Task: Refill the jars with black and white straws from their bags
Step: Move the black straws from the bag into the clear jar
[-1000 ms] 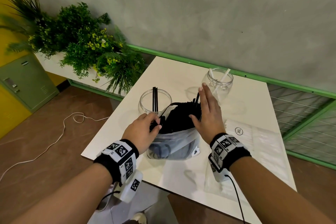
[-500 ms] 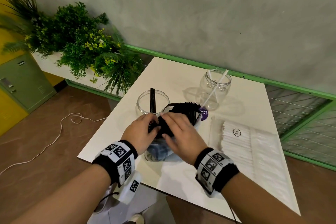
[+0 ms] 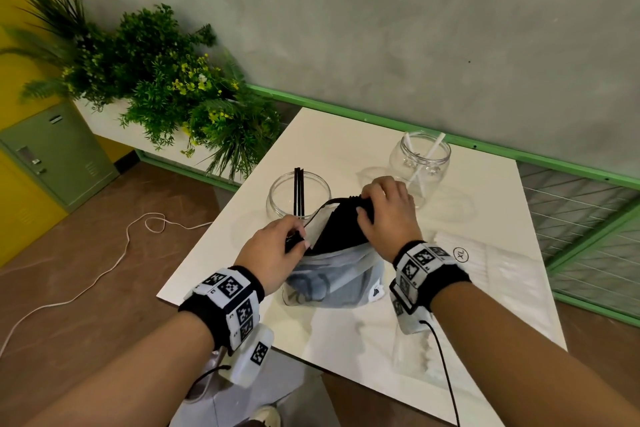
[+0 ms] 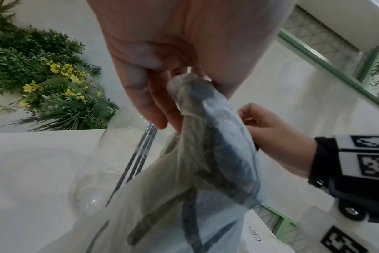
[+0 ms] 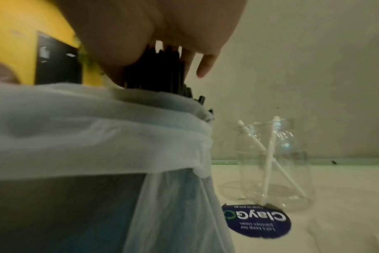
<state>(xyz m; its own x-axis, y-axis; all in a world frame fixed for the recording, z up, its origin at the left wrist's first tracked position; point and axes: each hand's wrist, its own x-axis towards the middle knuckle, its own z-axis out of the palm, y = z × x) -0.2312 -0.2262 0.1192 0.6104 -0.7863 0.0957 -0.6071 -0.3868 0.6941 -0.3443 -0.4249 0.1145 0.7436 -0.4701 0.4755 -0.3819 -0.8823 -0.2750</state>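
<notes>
A translucent plastic bag (image 3: 334,279) full of black straws (image 3: 337,229) stands on the white table (image 3: 353,333). My left hand (image 3: 277,250) pinches the bag's rim (image 4: 185,89) on the left side. My right hand (image 3: 386,208) grips a bunch of black straws (image 5: 156,71) at their top ends, above the bag mouth. Just behind the bag, a clear jar (image 3: 299,196) holds a few black straws. A second clear jar (image 3: 420,163) at the back right holds two white straws (image 5: 270,154). A flat bag of white straws (image 3: 491,274) lies to the right.
Green plants (image 3: 166,87) in a planter stand off the table's left back corner. A green metal rail (image 3: 571,170) runs behind and to the right of the table. A white cable (image 3: 104,274) lies on the brown floor to the left, near a green cabinet (image 3: 59,152).
My right hand moved from the near side of the bag up to the straw tops and closed round a bunch. My left hand kept its hold on the bag's rim.
</notes>
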